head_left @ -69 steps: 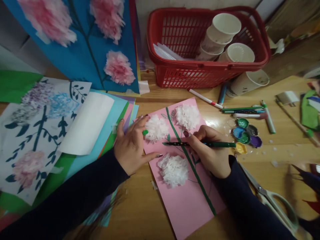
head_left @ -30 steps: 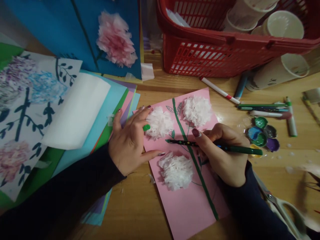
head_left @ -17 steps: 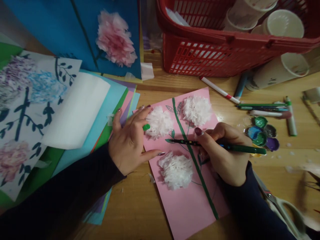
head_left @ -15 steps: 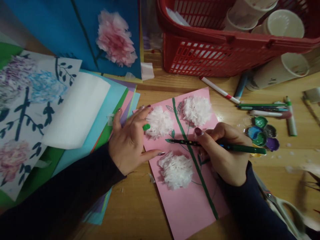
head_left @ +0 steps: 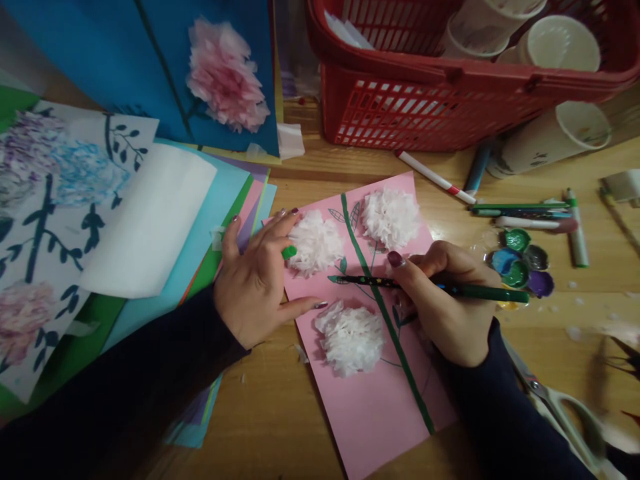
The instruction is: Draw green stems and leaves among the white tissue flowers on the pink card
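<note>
Pink paper (head_left: 345, 427) lies tilted on the table, with a painted green stem (head_left: 383, 310), outlined leaves and three white tissue flowers (head_left: 350, 338). My left hand (head_left: 255, 280) rests on the paper's left edge, thumb spread beside the lower flower. A rounded green end, like a marker cap (head_left: 289, 252), pokes out from its curled fingers; the rest is hidden. My right hand (head_left: 445, 300) is closed around a slim paintbrush (head_left: 373, 281) with a black, star-dotted handle and green end. Its tip touches or hovers over a small leaf (head_left: 336, 279) left of the stem.
Paint pots (head_left: 517, 273) stand right of my right hand, near several pens (head_left: 525, 211) and a green-ended marker (head_left: 579, 230). Scissors (head_left: 555, 407) lie beside my right sleeve. Behind are a red basket (head_left: 390, 110) and a paper cup (head_left: 555, 143). Coloured papers (head_left: 200, 220) are piled left.
The whole view has shifted slightly. Both hands keep their grip and place on the paper, and the brush tip stays at the same leaf.
</note>
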{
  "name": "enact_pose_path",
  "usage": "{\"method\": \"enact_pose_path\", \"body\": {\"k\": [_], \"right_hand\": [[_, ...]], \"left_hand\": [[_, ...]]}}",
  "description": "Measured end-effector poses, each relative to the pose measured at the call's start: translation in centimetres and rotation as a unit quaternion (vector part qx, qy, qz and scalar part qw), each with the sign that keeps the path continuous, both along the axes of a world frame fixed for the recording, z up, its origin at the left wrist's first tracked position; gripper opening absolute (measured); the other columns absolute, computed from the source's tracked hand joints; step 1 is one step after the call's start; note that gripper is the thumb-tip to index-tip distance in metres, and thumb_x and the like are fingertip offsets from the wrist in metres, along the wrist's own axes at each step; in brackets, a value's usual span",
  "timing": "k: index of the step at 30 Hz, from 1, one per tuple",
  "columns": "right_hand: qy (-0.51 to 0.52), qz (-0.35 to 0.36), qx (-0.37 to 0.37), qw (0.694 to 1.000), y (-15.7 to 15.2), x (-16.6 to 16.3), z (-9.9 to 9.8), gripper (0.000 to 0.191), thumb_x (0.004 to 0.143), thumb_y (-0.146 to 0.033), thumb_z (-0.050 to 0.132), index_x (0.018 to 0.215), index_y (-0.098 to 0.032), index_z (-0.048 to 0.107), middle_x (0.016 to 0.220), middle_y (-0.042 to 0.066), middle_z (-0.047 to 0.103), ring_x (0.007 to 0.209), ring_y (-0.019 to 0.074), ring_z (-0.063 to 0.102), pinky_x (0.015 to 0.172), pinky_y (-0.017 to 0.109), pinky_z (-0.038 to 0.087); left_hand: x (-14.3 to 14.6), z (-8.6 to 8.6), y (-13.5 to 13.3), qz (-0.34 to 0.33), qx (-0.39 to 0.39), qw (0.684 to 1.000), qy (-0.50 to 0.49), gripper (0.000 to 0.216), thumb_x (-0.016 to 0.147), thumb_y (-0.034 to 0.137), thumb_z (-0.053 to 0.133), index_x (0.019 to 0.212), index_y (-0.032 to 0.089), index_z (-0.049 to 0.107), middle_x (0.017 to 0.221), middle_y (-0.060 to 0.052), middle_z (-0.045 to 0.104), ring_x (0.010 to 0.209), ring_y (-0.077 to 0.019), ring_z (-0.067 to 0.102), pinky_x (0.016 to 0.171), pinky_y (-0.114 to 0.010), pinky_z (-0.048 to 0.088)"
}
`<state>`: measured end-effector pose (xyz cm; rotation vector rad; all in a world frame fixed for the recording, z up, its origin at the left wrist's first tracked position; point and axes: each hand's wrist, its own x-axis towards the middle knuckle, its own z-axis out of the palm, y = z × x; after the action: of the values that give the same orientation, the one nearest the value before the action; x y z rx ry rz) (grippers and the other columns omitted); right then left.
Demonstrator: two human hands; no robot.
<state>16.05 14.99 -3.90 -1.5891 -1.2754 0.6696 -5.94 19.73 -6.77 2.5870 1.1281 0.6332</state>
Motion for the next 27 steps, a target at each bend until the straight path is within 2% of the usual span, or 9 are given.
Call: {"method": "enact_pose_path", "body": {"k": [7, 17, 27], "right_hand": [[0.020, 0.011, -0.002, 1.000, 0.04, -0.23, 0.17, 0.038, 0.079, -0.019, 0.070, 0.051, -0.021, 0.044, 0.041, -0.006, 0.050, 0.034, 0.0063, 0.041, 0.034, 0.021, 0.028], [0.018, 0.023, 0.004, 1.000, 0.09, -0.21, 0.08, 0.037, 0.080, -0.017, 0.069, 0.052, -0.020, 0.044, 0.041, -0.007, 0.049, 0.035, 0.0058, 0.042, 0.035, 0.020, 0.030], [0.029, 0.009, -0.004, 1.000, 0.14, -0.18, 0.05, 0.037, 0.078, -0.015, 0.069, 0.051, -0.021, 0.044, 0.041, -0.006, 0.050, 0.034, 0.0067, 0.041, 0.034, 0.022, 0.030]], "left_hand": [[0.01, 0.09, -0.07, -0.001, -0.003, 1.000, 0.001, 0.067, 0.076, 0.044, 0.076, 0.121, 0.022, 0.031, 0.143, -0.024, 0.046, 0.130, -0.0377, 0.048, 0.109, -0.069, 0.020], [0.06, 0.10, -0.09, -0.001, 0.002, 1.000, 0.004, 0.065, 0.075, 0.047, 0.077, 0.114, 0.022, 0.031, 0.142, -0.025, 0.046, 0.132, -0.0373, 0.046, 0.107, -0.070, 0.022], [-0.02, 0.05, -0.09, 0.004, -0.006, 1.000, 0.005, 0.067, 0.076, 0.044, 0.077, 0.119, 0.023, 0.030, 0.145, -0.022, 0.044, 0.132, -0.0341, 0.046, 0.110, -0.068, 0.020]]}}
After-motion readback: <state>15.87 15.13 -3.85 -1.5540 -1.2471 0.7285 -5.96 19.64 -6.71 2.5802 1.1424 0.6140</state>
